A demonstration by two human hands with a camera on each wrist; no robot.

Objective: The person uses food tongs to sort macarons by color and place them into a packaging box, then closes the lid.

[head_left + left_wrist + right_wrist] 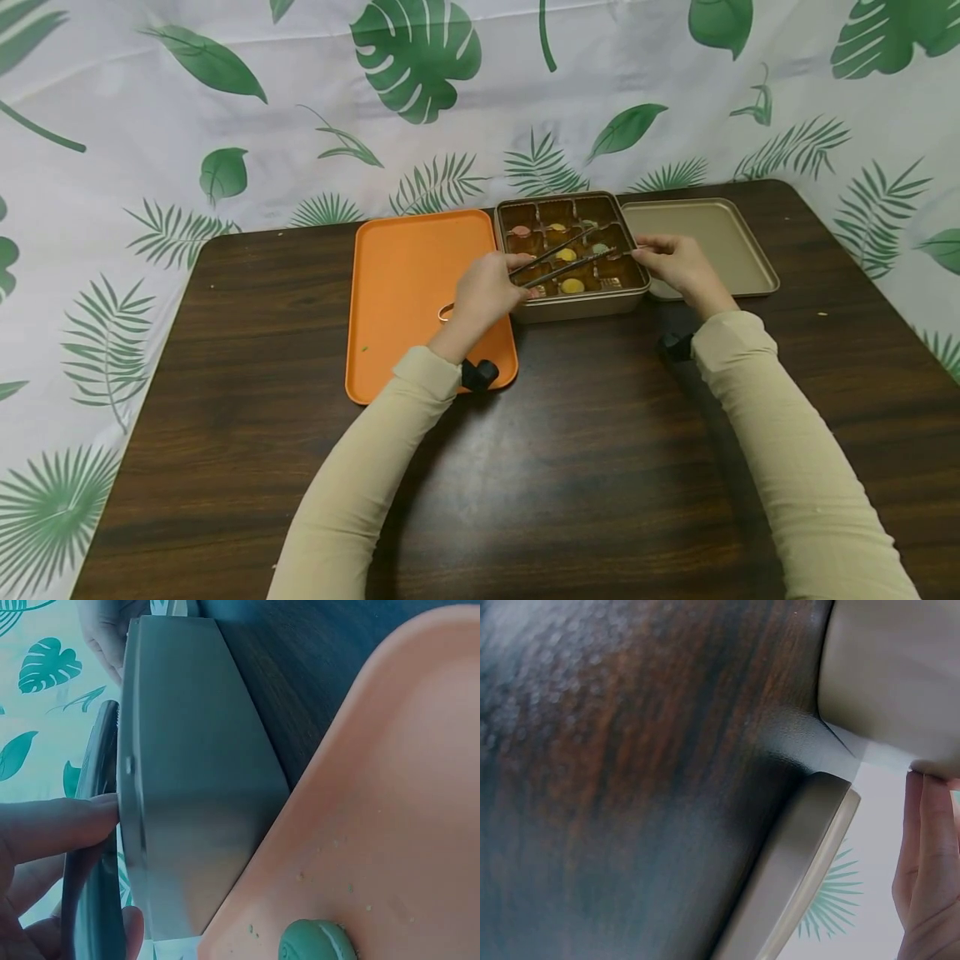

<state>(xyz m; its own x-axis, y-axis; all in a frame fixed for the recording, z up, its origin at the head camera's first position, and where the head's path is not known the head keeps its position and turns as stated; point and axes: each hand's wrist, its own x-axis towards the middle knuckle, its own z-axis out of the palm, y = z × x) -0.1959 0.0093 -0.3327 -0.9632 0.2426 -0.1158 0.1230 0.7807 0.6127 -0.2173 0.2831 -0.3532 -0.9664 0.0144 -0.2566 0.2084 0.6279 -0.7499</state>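
the left hand (pixel 483 287) pinches a pair of dark tongs (pixel 101 919), thumb on one side and fingers on the other; the two arms of the tongs stand apart and reach over the box (pixel 581 310) from its left side. the right hand (pixel 678 262) is at the opposite edge of the box, its fingers fairly straight in the right wrist view and their tips at the rim; whether it also pinches the rim i cannot tell. the box is tan and open on top, with a brown insert (pixel 546 210) divided into compartments. in these sit macarons, among them a pink one (pixel 521 231), a yellow one (pixel 572 286) near the front and a green one (pixel 600 248) close to the tongs' tips. just left of the box lies an orange tray (pixel 405 283), partly under the left hand; the left wrist view shows a green macaron (pixel 313 942) on it, with crumbs scattered about. right of the box, flat and partly behind the right hand, is a tan lid (pixel 701 242). all of it rests on a dark wood-grain counter (pixel 570 433), near the back edge, before a white cloth (pixel 300 75) printed with green leaves.
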